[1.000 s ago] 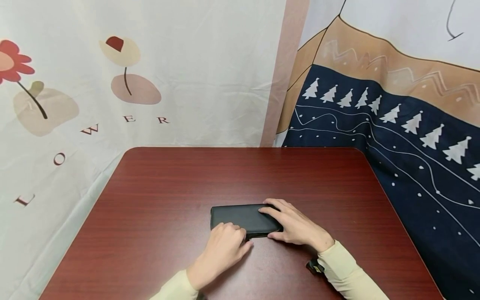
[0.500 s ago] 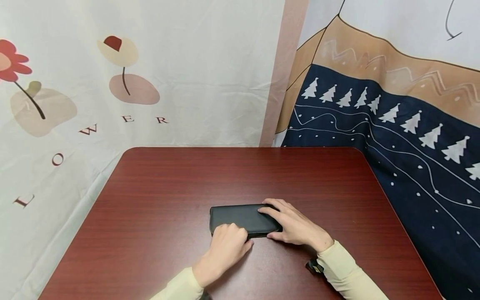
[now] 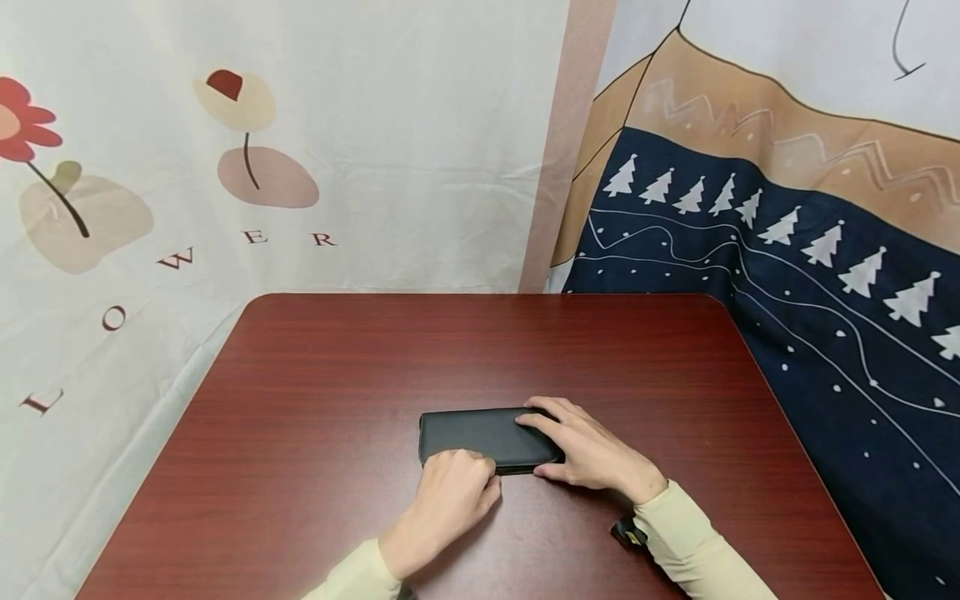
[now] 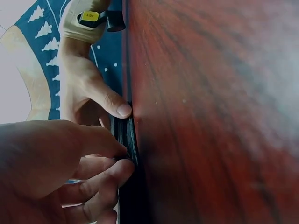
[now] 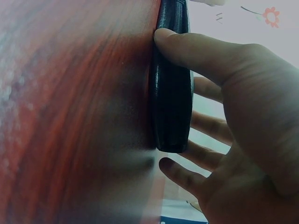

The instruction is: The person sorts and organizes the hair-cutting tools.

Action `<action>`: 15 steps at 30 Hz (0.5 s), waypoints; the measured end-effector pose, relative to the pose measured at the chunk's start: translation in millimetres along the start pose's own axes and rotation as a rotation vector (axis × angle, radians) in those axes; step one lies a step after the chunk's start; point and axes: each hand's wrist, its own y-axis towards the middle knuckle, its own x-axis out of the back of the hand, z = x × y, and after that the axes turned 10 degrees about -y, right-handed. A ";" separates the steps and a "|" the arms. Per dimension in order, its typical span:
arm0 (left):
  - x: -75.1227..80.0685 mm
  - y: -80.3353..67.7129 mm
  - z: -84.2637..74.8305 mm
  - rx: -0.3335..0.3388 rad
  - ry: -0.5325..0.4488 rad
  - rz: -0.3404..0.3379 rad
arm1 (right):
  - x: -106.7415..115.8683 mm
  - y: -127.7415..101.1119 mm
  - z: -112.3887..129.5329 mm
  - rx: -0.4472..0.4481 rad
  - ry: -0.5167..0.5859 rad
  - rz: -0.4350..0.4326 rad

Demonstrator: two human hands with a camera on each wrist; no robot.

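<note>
A flat black zip wallet (image 3: 480,435) lies on the table, its long side toward the person. My right hand (image 3: 596,446) grips its right end, the thumb at the near edge and the other fingers spread over the top and far side. At the near edge my left hand (image 3: 453,500) has its fingers curled. In the left wrist view, the left thumb and index finger pinch a small dark piece at the zipped edge, the zipper pull, mostly hidden by the fingertips. Zipper teeth (image 5: 178,18) show along the wallet's side in the right wrist view.
The reddish-brown wooden table (image 3: 315,367) has rounded far corners. Behind it hangs a pale curtain (image 3: 420,150) with flower prints; at right is a dark blue cloth (image 3: 675,242) with white trees. A small black device (image 3: 628,533) sits at the right wrist.
My left hand has shifted slightly at the near edge, its fingers curling in more. The right hand and the wallet stay nearly still.
</note>
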 end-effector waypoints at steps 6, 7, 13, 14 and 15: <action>-0.7 -2.9 4.5 -0.004 -0.037 -0.007 | 0.5 -0.5 -0.3 -0.002 -0.005 -0.005; -0.9 -3.3 5.3 -0.006 -0.042 -0.009 | 0.5 -0.5 -0.2 -0.003 -0.006 -0.005; -0.2 -5.3 7.7 -0.009 -0.063 -0.011 | 0.5 -0.1 0.4 0.001 -0.020 -0.010; -0.1 -5.9 8.1 -0.008 -0.066 -0.009 | 0.5 -0.1 0.4 0.002 -0.023 -0.011; 0.2 -6.5 8.5 -0.006 -0.070 -0.008 | 0.5 0.0 0.5 0.002 -0.025 -0.011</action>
